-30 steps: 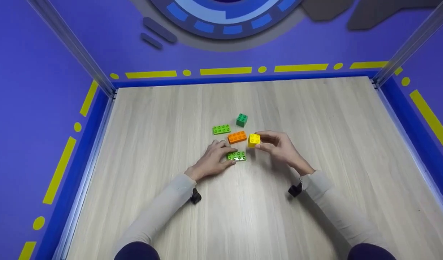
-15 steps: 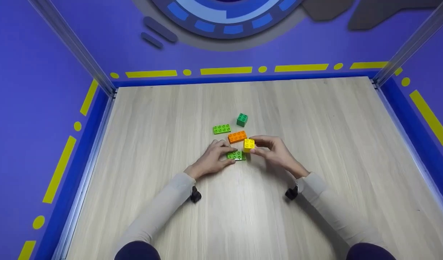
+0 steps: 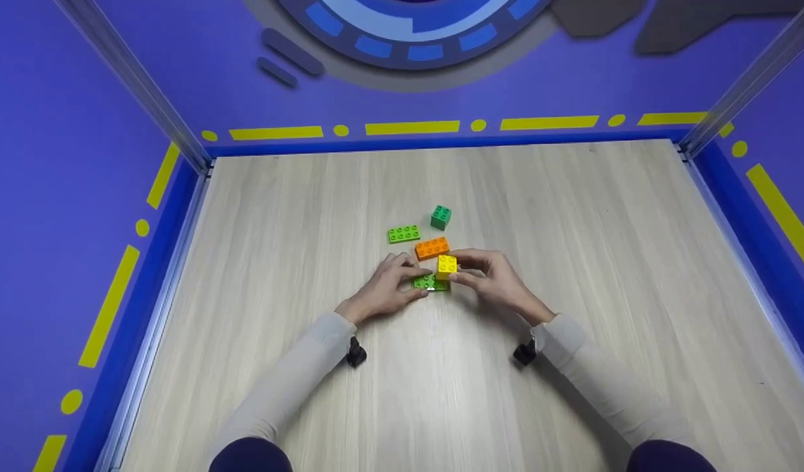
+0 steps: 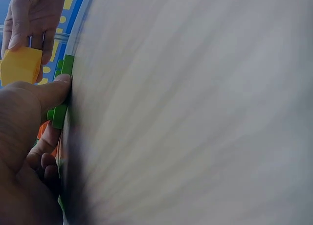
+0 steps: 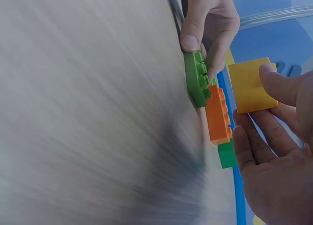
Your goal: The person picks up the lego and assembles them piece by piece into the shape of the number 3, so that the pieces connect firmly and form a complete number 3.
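My left hand (image 3: 390, 288) pinches a flat light-green toy brick (image 3: 430, 283) on the table between thumb and fingers, at the brick's left part. In the right wrist view that green brick (image 5: 195, 80) shows its studs in side view. With thumb and fingertips, my right hand (image 3: 497, 278) grips a yellow four-stud brick (image 3: 446, 267), studs upward. In the head view the yellow brick overlaps the green one's right end. From the right wrist, a gap shows between the yellow brick (image 5: 252, 85) and the green studs.
Just beyond the hands lies an orange eight-stud brick (image 3: 432, 248). Another flat light-green brick (image 3: 403, 234) is behind it to the left, and a dark-green four-stud brick (image 3: 441, 217) farther back. Blue-purple walls (image 3: 402, 105) bound the wooden table (image 3: 297, 216) at the back and sides.
My right hand has brought the yellow brick left and toward me, from beside the orange brick to over the green brick's right end. My left hand stays put.
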A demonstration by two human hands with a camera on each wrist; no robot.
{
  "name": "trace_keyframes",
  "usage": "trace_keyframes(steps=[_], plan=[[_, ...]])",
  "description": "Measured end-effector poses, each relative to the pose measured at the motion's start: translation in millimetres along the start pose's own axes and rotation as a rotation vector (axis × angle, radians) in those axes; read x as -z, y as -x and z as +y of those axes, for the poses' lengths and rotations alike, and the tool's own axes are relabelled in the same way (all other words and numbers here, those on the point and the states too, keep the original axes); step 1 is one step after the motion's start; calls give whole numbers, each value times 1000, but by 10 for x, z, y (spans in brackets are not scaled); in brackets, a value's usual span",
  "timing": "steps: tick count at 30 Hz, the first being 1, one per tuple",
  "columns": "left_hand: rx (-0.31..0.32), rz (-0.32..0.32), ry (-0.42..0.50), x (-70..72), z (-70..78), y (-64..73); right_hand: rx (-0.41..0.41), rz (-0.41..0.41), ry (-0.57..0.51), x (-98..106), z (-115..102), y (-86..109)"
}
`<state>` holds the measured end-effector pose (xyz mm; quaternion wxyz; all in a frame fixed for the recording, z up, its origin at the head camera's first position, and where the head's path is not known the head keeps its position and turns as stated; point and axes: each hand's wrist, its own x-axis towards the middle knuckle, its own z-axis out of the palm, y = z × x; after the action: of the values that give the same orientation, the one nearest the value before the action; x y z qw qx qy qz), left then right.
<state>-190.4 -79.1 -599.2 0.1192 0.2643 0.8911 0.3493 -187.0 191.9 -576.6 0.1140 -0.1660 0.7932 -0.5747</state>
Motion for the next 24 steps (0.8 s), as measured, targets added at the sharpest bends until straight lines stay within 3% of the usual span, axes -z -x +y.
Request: trace_keyframes(steps=[24], plan=[[-2,3,23,-3,-49,-4,-15,-35,4,-135,28,-5]])
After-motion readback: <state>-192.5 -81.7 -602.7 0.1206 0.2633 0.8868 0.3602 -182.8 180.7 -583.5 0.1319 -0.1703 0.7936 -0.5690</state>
